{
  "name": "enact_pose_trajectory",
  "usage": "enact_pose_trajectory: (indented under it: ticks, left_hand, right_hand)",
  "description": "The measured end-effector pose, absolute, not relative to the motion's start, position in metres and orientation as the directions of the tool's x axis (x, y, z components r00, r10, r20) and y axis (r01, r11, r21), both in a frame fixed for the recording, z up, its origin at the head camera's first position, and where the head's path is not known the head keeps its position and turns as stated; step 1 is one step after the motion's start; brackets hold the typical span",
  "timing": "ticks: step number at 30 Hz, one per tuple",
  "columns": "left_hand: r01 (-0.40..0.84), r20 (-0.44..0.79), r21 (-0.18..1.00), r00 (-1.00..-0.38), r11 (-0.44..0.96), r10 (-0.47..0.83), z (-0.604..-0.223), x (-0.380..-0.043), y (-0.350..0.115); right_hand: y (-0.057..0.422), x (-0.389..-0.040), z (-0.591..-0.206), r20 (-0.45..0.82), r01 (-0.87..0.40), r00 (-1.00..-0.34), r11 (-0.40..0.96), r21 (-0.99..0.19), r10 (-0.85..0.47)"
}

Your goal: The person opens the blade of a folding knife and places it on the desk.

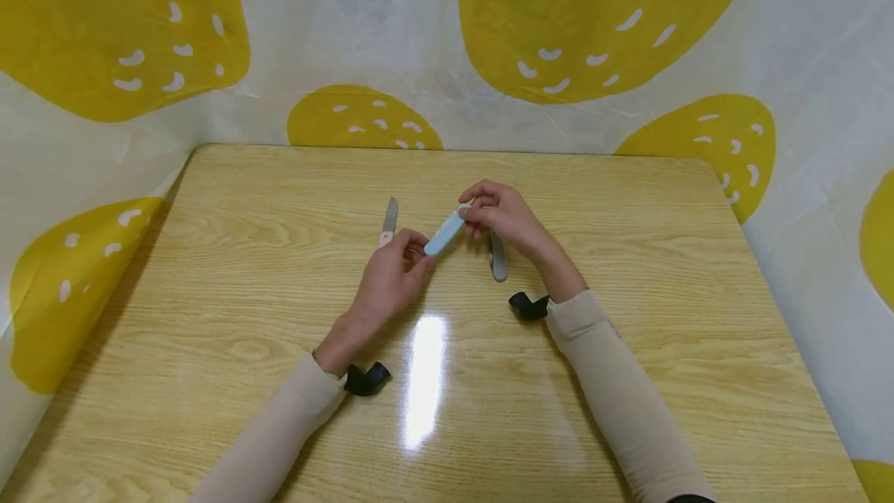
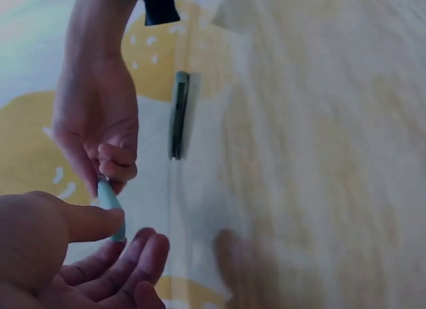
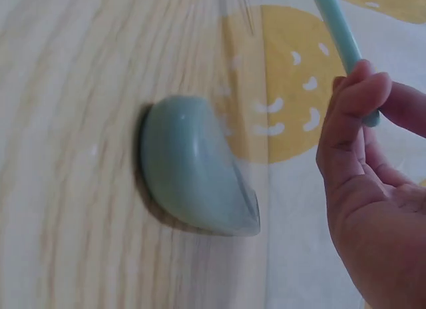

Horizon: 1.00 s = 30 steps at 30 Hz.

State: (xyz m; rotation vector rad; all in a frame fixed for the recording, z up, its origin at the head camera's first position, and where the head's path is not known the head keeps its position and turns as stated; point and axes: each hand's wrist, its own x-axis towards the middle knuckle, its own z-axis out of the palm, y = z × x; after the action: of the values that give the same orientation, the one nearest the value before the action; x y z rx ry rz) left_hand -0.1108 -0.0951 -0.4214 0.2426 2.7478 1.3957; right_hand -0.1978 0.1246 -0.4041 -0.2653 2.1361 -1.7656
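Both hands hold a slim light blue bar [image 1: 445,234], shaped like a folded knife's handle, slanting between them above the table. Its lower left end is between the thumb and fingers of my left hand [image 1: 391,274]. At the upper right end, my right hand [image 1: 508,217] pinches it with thumb and fingertips; the right wrist view shows that pinch on the bar [image 3: 339,32]. Beyond the left hand lies a knife [image 1: 391,216], blade pointing away, most of its pale pink handle hidden. A grey-green slotted handle [image 1: 499,261] lies below the right hand, its far end covered.
Light wood tabletop [image 1: 244,270] surrounds the hands, with a glare patch in front of them. Behind and beside it hangs a white cloth [image 1: 391,22] printed with yellow fruit shapes. Black wrist mounts [image 1: 366,379] project from both beige sleeves, low over the table.
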Motion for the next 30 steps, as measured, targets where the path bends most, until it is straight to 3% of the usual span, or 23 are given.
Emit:
enact_pose_trajectory:
  ticks: [6,12,22,30]
  left_hand:
    - [0.089,0.033,0.879,-0.991,0.468,0.127,-0.415,-0.113,-0.099]
    - [0.061,0.039,0.939,-0.997,0.338,0.072,-0.413,-0.117,-0.106]
    - [0.032,0.028,0.98,-0.999,0.196,0.023,-0.411,-0.124,-0.113]
    - [0.003,-0.003,0.989,-0.999,0.15,0.034,-0.41,-0.129,-0.11]
  right_hand:
    - [0.125,-0.192,-0.397,-0.117,0.08,-0.925,0.116,-0.99,-0.361]
    - [0.125,-0.189,-0.392,-0.108,0.058,-0.911,0.136,-0.989,-0.398]
    - [0.121,-0.185,-0.388,-0.14,-0.001,-0.794,0.232,-0.973,-0.591]
    - [0.116,-0.183,-0.392,-0.169,-0.007,-0.737,0.258,-0.966,-0.654]
